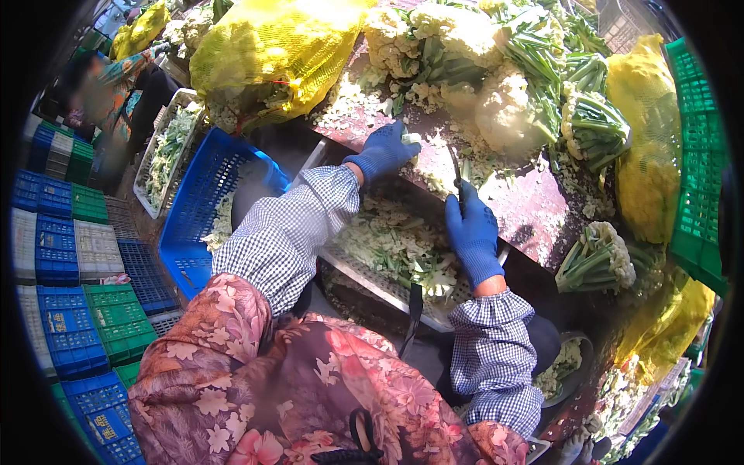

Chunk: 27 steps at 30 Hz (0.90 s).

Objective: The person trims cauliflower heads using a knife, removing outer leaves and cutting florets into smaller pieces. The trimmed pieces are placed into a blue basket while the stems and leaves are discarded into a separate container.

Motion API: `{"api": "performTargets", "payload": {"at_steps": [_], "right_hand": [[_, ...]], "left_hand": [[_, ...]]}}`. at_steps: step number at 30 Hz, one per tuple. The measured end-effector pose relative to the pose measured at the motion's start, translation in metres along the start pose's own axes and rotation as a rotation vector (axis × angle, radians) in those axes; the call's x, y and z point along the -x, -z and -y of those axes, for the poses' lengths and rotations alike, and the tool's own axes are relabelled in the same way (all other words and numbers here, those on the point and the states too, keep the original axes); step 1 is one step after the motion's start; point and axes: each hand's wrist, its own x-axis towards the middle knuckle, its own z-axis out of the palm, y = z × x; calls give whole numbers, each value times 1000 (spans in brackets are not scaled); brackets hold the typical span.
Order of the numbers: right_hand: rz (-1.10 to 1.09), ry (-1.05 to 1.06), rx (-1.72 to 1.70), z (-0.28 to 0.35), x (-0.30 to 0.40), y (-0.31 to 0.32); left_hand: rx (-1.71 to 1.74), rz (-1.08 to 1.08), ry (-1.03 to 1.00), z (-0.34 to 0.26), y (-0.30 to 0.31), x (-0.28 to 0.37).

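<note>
My left hand (385, 150), in a blue knit glove, grips a small pale piece of cauliflower (411, 139) at the near edge of the reddish tabletop (526, 200). To its right, my blue-gloved right hand (474, 232) closes around a knife (456, 165), the narrow dark blade pointing away from me. The blade is apart from the piece. Beyond both hands lie cauliflower heads (507, 110) with cut green leaves and scattered crumbs. Below the hands, a pale plastic crate (363, 279) holds florets and leaf trimmings (401, 244).
A full yellow mesh sack (279, 55) sits at upper left, another (642, 139) at right beside a green crate (697, 157). One cauliflower head (598, 256) lies near the right edge. A blue crate (180, 232) and stacked crates (58, 244) stand left. Another person (116, 87) sits beyond.
</note>
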Motion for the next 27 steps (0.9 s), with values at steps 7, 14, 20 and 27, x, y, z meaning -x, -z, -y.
{"api": "performTargets", "payload": {"at_steps": [7,14,20,27], "right_hand": [[-82,243,37,18,27,-35],[-84,362,194,39,51,-72],[229,3,-26,26,45,-100],[91,192,-586,128,76,-99]], "left_hand": [[1442,21,397,15,5,88],[1617,-36,525,10,32,145],[1838,11,313,35,50,186],[2217,65,118,87,69,206]]}}
